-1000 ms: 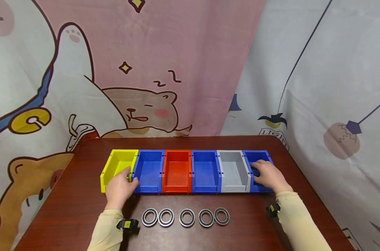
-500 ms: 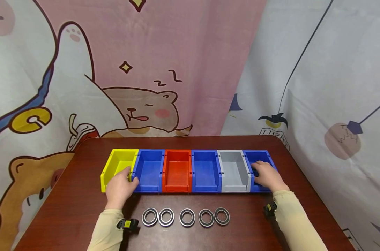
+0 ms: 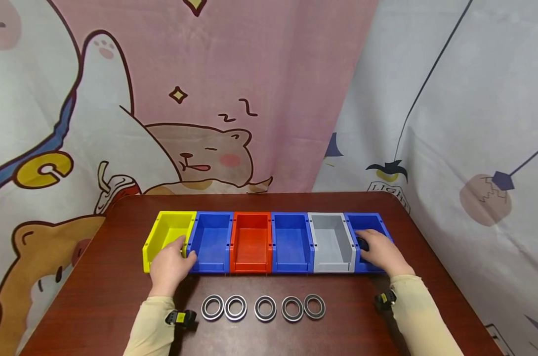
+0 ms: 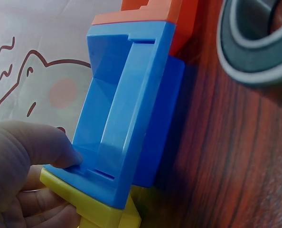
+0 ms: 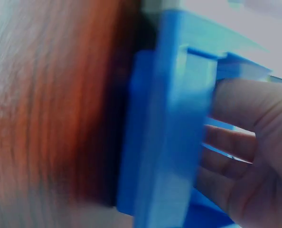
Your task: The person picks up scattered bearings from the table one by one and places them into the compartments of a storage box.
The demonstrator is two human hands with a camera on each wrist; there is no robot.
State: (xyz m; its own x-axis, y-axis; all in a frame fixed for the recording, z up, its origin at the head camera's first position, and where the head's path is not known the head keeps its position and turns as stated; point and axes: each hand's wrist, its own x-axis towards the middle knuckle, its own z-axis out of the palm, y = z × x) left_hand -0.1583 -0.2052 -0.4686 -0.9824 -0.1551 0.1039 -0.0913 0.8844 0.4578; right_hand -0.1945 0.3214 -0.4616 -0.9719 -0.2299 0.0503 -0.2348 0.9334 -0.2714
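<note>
My left hand (image 3: pixel 167 267) pinches the wall between the yellow bin (image 3: pixel 147 252) and the blue bin (image 3: pixel 212 244) beside it. In the left wrist view its thumb lies inside the blue bin and the other fingers are on the yellow side. At the row's far right my right hand (image 3: pixel 381 251) reaches into another blue bin (image 3: pixel 366 218). Its thumb and fingers hold a dark round thing (image 3: pixel 362 243), mostly hidden, whose kind is unclear. The right wrist view is blurred; the bin's front lip covers the fingertips there.
Between the end bins stand a red bin (image 3: pixel 251 244), a blue bin (image 3: pixel 291 244) and a grey bin (image 3: pixel 332 244), joined in one row. Several ring bearings (image 3: pixel 265 299) lie in front on the brown table (image 3: pixel 251 341). A printed curtain (image 3: pixel 286 99) hangs behind.
My right hand shifts slightly inside the right blue bin, and its wrist turns a little. More of the dark round thing shows at its fingers. The left hand stays put.
</note>
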